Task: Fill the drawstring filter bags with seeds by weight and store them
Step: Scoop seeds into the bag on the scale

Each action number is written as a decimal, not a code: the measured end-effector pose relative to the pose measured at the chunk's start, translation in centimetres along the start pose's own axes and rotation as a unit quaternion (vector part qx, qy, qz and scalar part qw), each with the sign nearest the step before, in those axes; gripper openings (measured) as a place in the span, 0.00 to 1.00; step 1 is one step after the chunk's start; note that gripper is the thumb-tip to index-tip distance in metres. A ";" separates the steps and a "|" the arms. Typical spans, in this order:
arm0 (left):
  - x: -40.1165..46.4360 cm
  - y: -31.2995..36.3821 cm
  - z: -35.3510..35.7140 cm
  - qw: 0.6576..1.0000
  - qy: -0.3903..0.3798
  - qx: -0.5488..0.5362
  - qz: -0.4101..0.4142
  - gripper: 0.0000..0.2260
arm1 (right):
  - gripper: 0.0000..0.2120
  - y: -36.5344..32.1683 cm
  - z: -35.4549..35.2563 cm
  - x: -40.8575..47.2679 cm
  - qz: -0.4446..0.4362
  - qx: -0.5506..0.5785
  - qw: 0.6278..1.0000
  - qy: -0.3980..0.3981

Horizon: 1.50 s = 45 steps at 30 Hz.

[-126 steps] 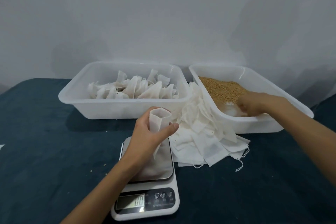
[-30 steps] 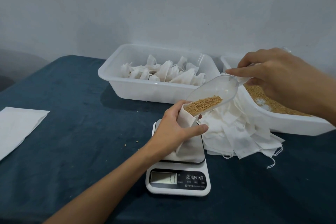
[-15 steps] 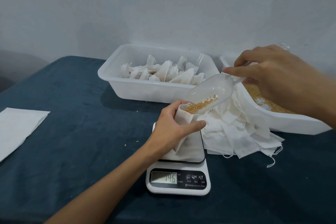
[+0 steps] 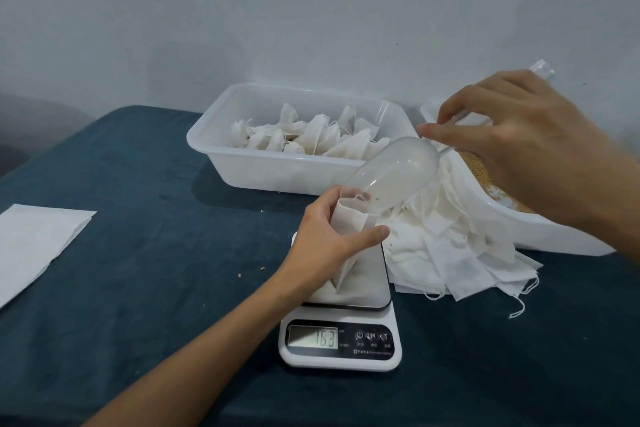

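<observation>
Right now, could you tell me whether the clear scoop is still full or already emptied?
Almost empty: the clear scoop is tipped mouth-down into the filter bag, and only a few seeds cling near its lip.

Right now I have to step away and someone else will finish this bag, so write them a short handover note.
Left hand: grips the open filter bag, which stands on the scale.
Right hand: holds the clear scoop by its handle, tipped into the bag mouth, almost empty.
Display: seems to read 163.
Seeds are in the right tub; filled bags in the left tub; empty bags piled between scale and seed tub.
Done: scoopful poured in.
Left: check weight, draw the string, store the bag in the left tub.
</observation>
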State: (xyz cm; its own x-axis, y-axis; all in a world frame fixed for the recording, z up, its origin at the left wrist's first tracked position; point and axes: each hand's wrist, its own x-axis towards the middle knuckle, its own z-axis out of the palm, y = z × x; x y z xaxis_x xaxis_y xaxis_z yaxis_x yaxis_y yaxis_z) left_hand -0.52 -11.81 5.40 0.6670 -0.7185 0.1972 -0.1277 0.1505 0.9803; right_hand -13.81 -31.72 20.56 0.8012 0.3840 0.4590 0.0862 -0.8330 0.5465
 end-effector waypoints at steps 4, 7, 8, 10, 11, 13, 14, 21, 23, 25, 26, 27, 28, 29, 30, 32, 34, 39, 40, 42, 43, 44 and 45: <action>0.0 0.1 -0.2 1.000 0.003 -0.002 0.009 0.19 | 0.23 0.0 0.0 -0.2 0.031 0.021 0.999 0.008; 0.1 0.0 -0.2 1.000 -0.001 -0.009 0.003 0.21 | 0.20 0.3 0.4 -1.0 0.087 0.064 0.994 0.011; 0.1 0.0 -0.2 1.000 -0.001 -0.011 0.001 0.21 | 0.20 0.6 0.6 -1.5 0.117 0.092 0.989 0.007; 0.1 0.0 -0.2 1.000 0.003 -0.013 0.000 0.20 | 0.20 1.6 1.2 -2.6 0.195 0.155 0.968 -0.003; 0.0 0.1 -0.1 1.000 0.002 -0.014 0.000 0.20 | 0.20 2.2 1.7 -3.2 0.236 0.172 0.956 -0.011; 0.1 0.0 -0.1 1.000 -0.002 -0.014 -0.001 0.21 | 0.19 3.7 3.2 -4.8 0.325 0.178 0.928 -0.035; 0.1 0.0 -0.1 1.000 -0.004 -0.012 -0.001 0.22 | 0.19 4.5 4.0 -5.6 0.376 0.186 0.907 -0.047; 0.2 0.5 -0.3 1.000 -0.005 -0.028 0.007 0.25 | 0.18 10.5 11.5 -11.1 0.594 0.111 0.774 -0.190; 0.3 0.6 -0.6 0.999 0.009 -0.049 0.001 0.25 | 0.16 11.2 13.2 -12.2 0.606 0.099 0.746 -0.259; 0.4 0.7 -0.7 0.998 0.016 -0.053 -0.013 0.25 | 0.10 11.1 14.3 -12.8 0.603 0.095 0.722 -0.327; 0.4 0.7 -0.7 0.999 0.017 -0.049 -0.016 0.25 | 0.08 11.0 14.7 -12.9 0.596 0.093 0.714 -0.355; 0.4 0.7 -0.6 0.999 0.017 -0.045 -0.017 0.26 | 0.08 10.9 15.1 -13.0 0.589 0.092 0.709 -0.378; 0.4 0.7 -0.5 0.999 0.017 -0.045 -0.019 0.27 | 0.08 10.8 15.3 -12.9 0.583 0.091 0.704 -0.394; 0.4 0.7 -0.5 0.999 0.015 -0.046 -0.020 0.27 | 0.10 10.7 15.5 -12.9 0.580 0.091 0.700 -0.406; 0.4 0.6 -0.4 0.999 0.013 -0.049 -0.020 0.27 | 0.11 10.7 15.6 -12.8 0.578 0.089 0.698 -0.414; 0.5 0.4 -0.3 0.998 0.009 -0.052 -0.018 0.26 | 0.12 10.6 15.5 -12.7 0.569 0.081 0.700 -0.424; 0.7 0.1 -0.3 0.999 0.006 -0.052 -0.014 0.25 | 0.12 10.2 15.0 -12.4 0.563 0.069 0.707 -0.422; 0.7 -0.3 -0.1 0.998 -0.012 -0.063 -0.011 0.25 | 0.04 7.2 12.8 -9.8 0.525 -0.004 0.804 -0.280; 0.7 -0.3 -0.2 0.998 -0.014 -0.065 -0.009 0.24 | 0.06 6.2 12.1 -9.0 0.515 -0.001 0.826 -0.229; 0.7 -0.1 -0.3 0.998 -0.016 -0.067 -0.002 0.23 | 0.09 3.5 10.6 -7.4 0.492 0.047 0.862 -0.111; 0.7 0.0 -0.5 0.998 -0.016 -0.066 0.002 0.21 | 0.09 1.9 10.0 -6.8 0.482 0.087 0.870 -0.050; 0.7 0.1 -0.5 0.998 -0.014 -0.059 0.007 0.18 | 0.08 0.2 9.5 -6.2 0.474 0.128 0.871 0.000; 0.7 0.3 -0.6 0.999 -0.011 -0.043 0.015 0.14 | 0.07 -1.4 9.1 -5.7 0.468 0.172 0.866 0.038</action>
State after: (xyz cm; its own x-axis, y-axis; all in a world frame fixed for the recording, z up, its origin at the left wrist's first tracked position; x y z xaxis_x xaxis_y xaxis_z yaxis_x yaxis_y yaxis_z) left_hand 0.33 -11.85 5.80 0.6479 -0.7271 0.2270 -0.0829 0.2290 0.9699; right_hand -13.15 -36.34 10.80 0.5750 -0.5096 0.6400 -0.3990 -0.8577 -0.3244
